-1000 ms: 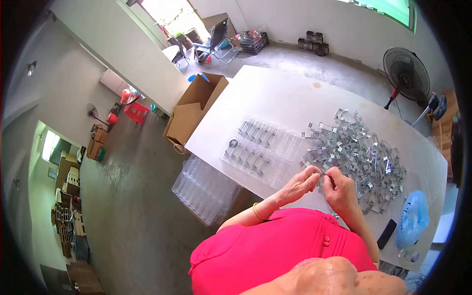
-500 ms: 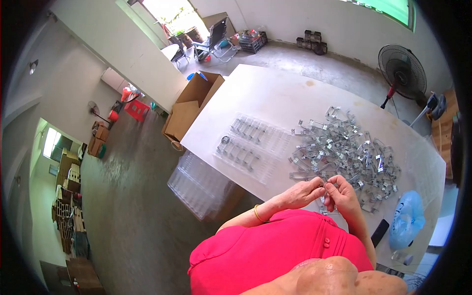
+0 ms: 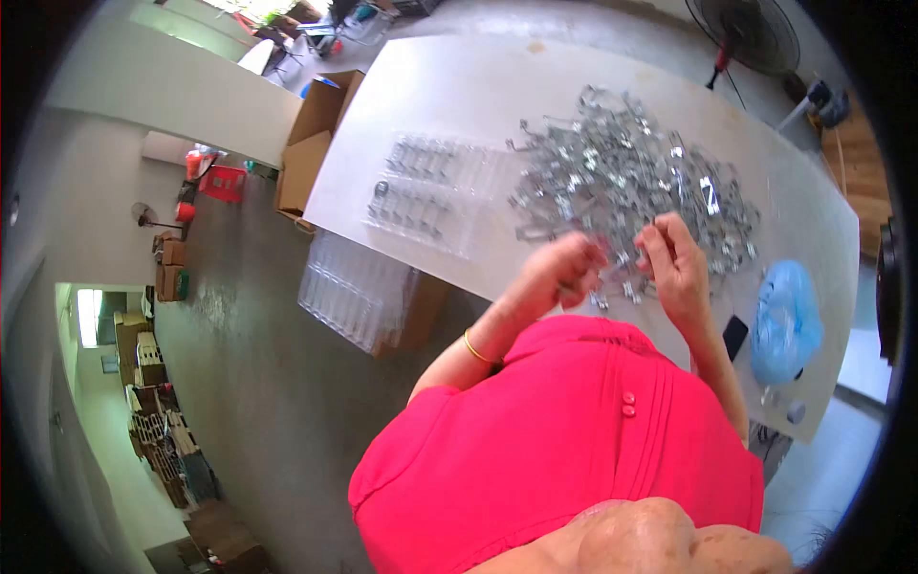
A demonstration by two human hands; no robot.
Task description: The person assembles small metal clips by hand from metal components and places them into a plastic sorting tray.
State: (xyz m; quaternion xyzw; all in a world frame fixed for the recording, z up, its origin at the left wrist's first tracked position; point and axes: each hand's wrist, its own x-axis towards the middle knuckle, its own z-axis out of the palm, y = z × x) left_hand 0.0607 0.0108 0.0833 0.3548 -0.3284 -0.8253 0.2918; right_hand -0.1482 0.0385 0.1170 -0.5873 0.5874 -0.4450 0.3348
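My left hand (image 3: 566, 270), with a yellow bangle (image 3: 477, 348) at its wrist, is curled closed and somewhat blurred at the near edge of a heap of small metal brackets (image 3: 612, 172). Facing it across a small gap, my right hand (image 3: 677, 270) has its fingers bent in a pinch over the heap's near side. Whatever either hand may hold is hidden or too small to name. Left of the heap lie clear plastic trays (image 3: 459, 206), with several metal pieces in rows and a small dark round object (image 3: 382, 189) on the nearer one.
On the pale table (image 3: 449, 77), a blue plastic bag (image 3: 786, 320) and a black phone-like object (image 3: 734, 337) lie to the right. More clear trays (image 3: 349, 292) are stacked beside the table, lower left. An open cardboard box (image 3: 311, 143) and a standing fan (image 3: 746, 33) are beyond.
My hands were together at the fingertips and have come apart, the left moving left. The camera view has tilted down, so the table sits higher in the picture.
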